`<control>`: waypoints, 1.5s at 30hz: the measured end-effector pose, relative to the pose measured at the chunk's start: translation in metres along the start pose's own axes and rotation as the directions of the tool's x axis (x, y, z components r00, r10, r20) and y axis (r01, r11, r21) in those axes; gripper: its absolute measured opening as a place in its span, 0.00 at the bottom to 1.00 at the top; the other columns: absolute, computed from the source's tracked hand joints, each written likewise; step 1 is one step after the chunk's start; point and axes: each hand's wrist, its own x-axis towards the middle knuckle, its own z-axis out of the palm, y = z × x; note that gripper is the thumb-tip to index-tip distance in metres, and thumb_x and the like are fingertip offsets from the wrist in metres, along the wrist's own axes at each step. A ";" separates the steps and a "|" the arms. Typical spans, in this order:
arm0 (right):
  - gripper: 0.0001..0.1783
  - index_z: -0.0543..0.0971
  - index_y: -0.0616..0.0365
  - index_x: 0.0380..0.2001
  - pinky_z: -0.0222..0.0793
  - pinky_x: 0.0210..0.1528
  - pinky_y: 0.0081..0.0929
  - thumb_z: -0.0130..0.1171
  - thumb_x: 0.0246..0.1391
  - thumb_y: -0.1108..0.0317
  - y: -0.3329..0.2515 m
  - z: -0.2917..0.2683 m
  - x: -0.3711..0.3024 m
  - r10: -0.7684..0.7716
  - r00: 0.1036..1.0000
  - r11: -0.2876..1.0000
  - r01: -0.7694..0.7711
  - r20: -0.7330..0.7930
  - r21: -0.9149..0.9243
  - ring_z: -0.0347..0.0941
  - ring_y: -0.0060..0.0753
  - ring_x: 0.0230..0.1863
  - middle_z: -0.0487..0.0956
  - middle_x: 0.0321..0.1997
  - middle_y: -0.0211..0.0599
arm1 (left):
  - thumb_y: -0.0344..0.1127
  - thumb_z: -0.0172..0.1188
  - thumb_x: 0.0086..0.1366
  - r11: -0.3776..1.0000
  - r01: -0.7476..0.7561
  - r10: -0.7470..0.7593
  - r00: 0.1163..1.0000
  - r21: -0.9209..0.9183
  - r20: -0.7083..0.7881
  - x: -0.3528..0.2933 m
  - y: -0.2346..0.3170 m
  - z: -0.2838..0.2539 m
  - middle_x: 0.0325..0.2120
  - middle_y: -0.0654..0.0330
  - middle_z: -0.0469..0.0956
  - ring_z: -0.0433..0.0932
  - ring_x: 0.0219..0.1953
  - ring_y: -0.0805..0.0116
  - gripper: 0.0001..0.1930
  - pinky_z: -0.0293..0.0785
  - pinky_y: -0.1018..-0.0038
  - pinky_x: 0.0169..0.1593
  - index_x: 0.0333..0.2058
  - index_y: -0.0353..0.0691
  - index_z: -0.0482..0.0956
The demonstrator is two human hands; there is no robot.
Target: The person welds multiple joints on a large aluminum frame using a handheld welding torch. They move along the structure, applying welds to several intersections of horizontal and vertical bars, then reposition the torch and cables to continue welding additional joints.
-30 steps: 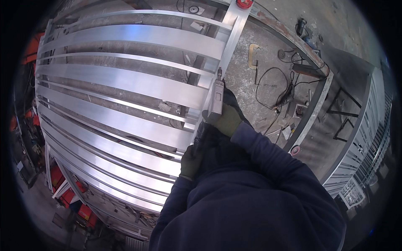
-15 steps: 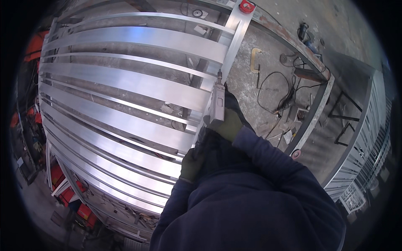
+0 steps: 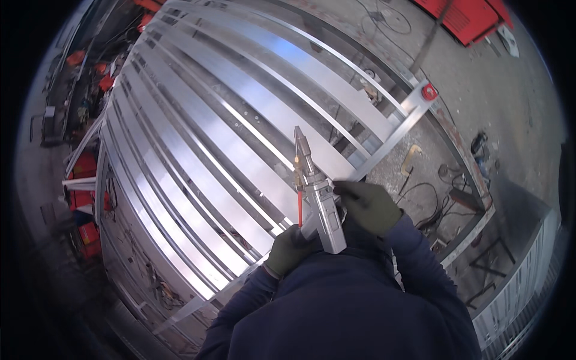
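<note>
A grey metal laser welding gun [image 3: 327, 213] is in front of my body, its narrow nozzle pointing away from me over the metal slats. A thin red tube and a brass fitting run along its left side. My left hand [image 3: 287, 251], in a dark green glove, is closed around the gun's lower grip, which is partly hidden. At the gun's right side is my right hand [image 3: 373, 207], gloved alike, its fingers stretched toward the body near the front. The fingertips reach the gun's edge. Beneath lies a slatted aluminium panel [image 3: 240, 129] of wide and narrow bars.
A red round-faced object [image 3: 429, 92] sits on the panel's far right corner. Beyond the end rail, a yellow clamp [image 3: 411, 159] and cables lie on the floor inside a steel frame [image 3: 470, 240]. Another slatted panel [image 3: 510, 273] stands at right. A red machine [image 3: 465, 21] is at the back.
My view has turned, and the panel now slants. The gun has come up, nozzle over the slats. My right hand has left its hold and is at the gun's side.
</note>
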 end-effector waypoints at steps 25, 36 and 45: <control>0.28 0.81 0.68 0.66 0.86 0.56 0.32 0.58 0.82 0.52 -0.141 0.073 0.084 0.149 0.975 0.693 -0.223 0.167 0.686 0.87 0.33 0.57 0.89 0.56 0.44 | 0.45 0.80 0.62 0.946 -0.255 0.286 0.947 0.201 -0.148 -0.039 -0.015 -0.027 0.43 0.45 0.89 0.89 0.48 0.41 0.26 0.84 0.53 0.52 0.56 0.43 0.84; 0.30 0.78 0.68 0.69 0.88 0.53 0.34 0.58 0.82 0.52 -0.121 0.071 0.093 0.170 0.983 0.798 -0.181 0.073 0.575 0.88 0.32 0.53 0.88 0.58 0.46 | 0.47 0.80 0.62 0.964 -0.186 0.209 0.972 0.188 -0.111 -0.041 -0.001 -0.037 0.44 0.45 0.90 0.90 0.49 0.41 0.30 0.85 0.55 0.53 0.60 0.43 0.84; 0.26 0.76 0.64 0.73 0.85 0.55 0.30 0.58 0.81 0.61 -0.041 0.055 0.078 -0.004 0.999 0.936 0.019 -0.041 0.353 0.85 0.28 0.51 0.86 0.56 0.38 | 0.37 0.81 0.65 0.972 -0.198 0.190 0.979 -0.123 -0.072 -0.008 -0.024 -0.034 0.44 0.50 0.92 0.91 0.49 0.62 0.25 0.85 0.66 0.55 0.57 0.34 0.85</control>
